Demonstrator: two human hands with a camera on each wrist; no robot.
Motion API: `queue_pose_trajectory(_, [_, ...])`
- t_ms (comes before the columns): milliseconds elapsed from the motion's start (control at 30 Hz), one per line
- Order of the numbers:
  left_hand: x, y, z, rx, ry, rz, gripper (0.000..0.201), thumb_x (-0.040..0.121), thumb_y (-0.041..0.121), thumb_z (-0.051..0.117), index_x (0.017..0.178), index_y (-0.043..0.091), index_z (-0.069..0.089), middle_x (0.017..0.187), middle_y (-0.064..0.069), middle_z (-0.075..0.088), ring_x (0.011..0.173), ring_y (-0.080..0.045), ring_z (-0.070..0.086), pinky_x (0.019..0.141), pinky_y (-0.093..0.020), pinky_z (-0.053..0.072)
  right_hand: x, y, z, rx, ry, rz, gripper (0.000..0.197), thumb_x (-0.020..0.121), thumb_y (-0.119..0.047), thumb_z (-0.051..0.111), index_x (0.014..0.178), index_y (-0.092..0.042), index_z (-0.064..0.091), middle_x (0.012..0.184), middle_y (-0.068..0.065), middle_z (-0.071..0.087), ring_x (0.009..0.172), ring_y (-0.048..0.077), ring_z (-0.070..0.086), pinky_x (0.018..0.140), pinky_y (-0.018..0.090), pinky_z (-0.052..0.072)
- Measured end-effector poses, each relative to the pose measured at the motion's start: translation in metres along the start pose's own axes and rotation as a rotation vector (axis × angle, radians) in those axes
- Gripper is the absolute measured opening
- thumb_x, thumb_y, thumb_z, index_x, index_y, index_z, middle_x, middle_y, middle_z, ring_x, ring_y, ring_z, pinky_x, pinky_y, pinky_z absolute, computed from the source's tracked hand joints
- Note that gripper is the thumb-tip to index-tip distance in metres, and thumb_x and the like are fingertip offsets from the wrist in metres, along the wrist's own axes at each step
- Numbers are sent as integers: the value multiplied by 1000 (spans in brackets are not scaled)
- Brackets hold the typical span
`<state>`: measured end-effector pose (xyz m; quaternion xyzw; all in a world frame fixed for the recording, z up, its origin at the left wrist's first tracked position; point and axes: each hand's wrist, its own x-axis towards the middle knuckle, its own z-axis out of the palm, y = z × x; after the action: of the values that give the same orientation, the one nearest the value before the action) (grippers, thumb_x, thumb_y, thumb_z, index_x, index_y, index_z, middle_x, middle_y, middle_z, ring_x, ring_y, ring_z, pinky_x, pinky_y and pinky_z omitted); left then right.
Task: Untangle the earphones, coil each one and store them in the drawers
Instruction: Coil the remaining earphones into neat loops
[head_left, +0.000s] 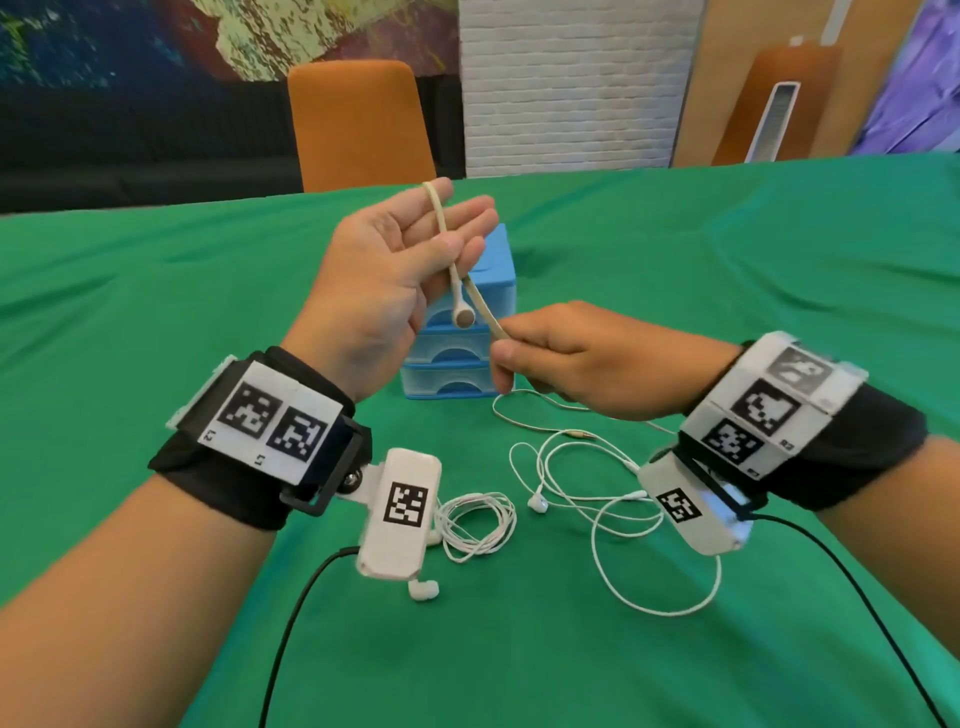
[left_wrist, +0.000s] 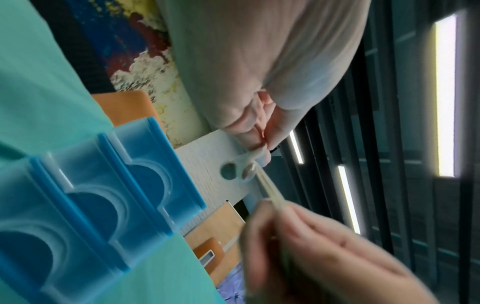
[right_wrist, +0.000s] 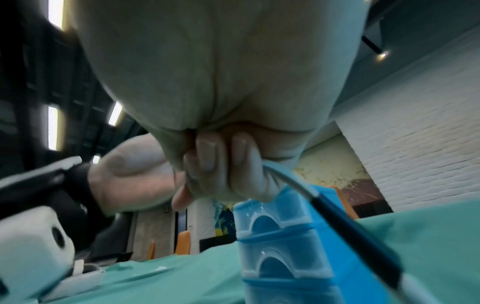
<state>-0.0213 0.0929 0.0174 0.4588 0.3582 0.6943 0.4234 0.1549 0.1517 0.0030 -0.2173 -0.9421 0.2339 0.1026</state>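
Note:
A beige earphone (head_left: 462, 314) hangs from my raised left hand (head_left: 452, 223). Its cable loops over the index fingertip and the thumb pinches it against the fingers. My right hand (head_left: 504, 345) pinches the same cable (head_left: 483, 306) lower down, pulled taut between the hands. The rest of the cable trails onto the cloth (head_left: 540, 415). The left wrist view shows the earbud (left_wrist: 248, 171) under the fingertips. In the right wrist view the fingers (right_wrist: 221, 164) curl round the cable (right_wrist: 285, 179). Behind the hands stands the blue three-drawer unit (head_left: 457, 364), drawers closed.
A coiled white earphone (head_left: 475, 525) lies near my left wrist. A loose white earphone (head_left: 597, 499) is spread out under my right wrist. Green cloth (head_left: 727, 286) covers the table. An orange chair (head_left: 358, 124) stands at the far edge.

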Motion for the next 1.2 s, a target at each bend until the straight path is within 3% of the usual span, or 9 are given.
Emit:
queue_pose_trajectory(167, [-6, -8, -16, 386, -170, 70, 65, 93, -19, 50, 152, -2, 29, 137, -16, 59, 125, -16, 62, 106, -27, 48, -1, -12, -23, 239, -100, -14, 36, 105, -27, 45, 84, -5, 64, 52, -8, 38, 46, 11, 33, 46, 22, 33])
queue_pose_trajectory(300, [-13, -13, -16, 568, -369, 18, 56, 96, -21, 42, 149, -4, 33, 129, -17, 63, 118, -17, 65, 107, -29, 48, 0, -16, -50, 359, -73, -22, 34, 101, -22, 51, 77, 1, 60, 52, 1, 31, 45, 13, 26, 42, 22, 28])
queue_pose_trajectory(533, [-19, -5, -12, 532, -417, -106, 50, 80, -8, 40, 125, 3, 59, 97, -20, 74, 78, -24, 70, 78, -29, 54, 14, -9, -78, -166, 24, 46, 36, 94, -47, 57, 74, -19, 65, 46, -6, 37, 41, 10, 27, 40, 20, 27])
queue_pose_trajectory(633, [-20, -6, -7, 482, -384, -141, 22, 101, 3, 46, 114, -1, 64, 81, -15, 72, 62, -21, 63, 63, -24, 51, 15, -3, -74, -118, 18, 36, 32, 93, -46, 59, 79, -17, 63, 52, -1, 39, 46, 12, 27, 41, 23, 26])
queue_pose_trajectory(867, [-19, -12, 0, 349, -345, -195, 31, 105, 18, 43, 103, -3, 66, 55, -2, 52, 47, -13, 51, 49, -23, 44, 17, 15, -51, 262, 90, -1, 33, 98, -30, 56, 82, -2, 49, 57, 11, 29, 52, 24, 20, 44, 31, 19])
queue_pose_trajectory(967, [-16, -11, -1, 205, -324, -204, 27, 102, 18, 44, 104, 1, 65, 60, -1, 56, 51, -11, 56, 51, -21, 47, 19, 17, -34, 511, 142, -23, 30, 103, -25, 46, 78, -9, 44, 61, 8, 22, 53, 23, 13, 43, 31, 14])
queue_pose_trajectory(1033, [-14, -11, -1, 179, -305, -187, 26, 102, 14, 45, 111, 1, 65, 79, -1, 72, 49, -4, 52, 49, -18, 44, 23, 18, -25, 621, 186, -16, 31, 105, -25, 42, 77, -12, 44, 59, 4, 24, 49, 15, 15, 42, 29, 11])
queue_pose_trajectory(1133, [-13, -9, 1, 128, -232, -161, 28, 102, 7, 44, 124, -2, 60, 96, -4, 78, 52, -1, 57, 47, -11, 42, 27, 19, -13, 671, 241, 15, 23, 104, -23, 47, 93, -7, 60, 58, -1, 32, 48, 11, 19, 41, 24, 11])
queue_pose_trajectory(1200, [-12, -8, 1, 67, -164, -123, 30, 102, 3, 46, 129, -4, 57, 112, -12, 76, 66, -3, 68, 58, -9, 50, 25, 20, -5, 675, 212, 15, 24, 106, -21, 43, 100, -15, 65, 58, -3, 37, 44, 9, 23, 39, 18, 15])
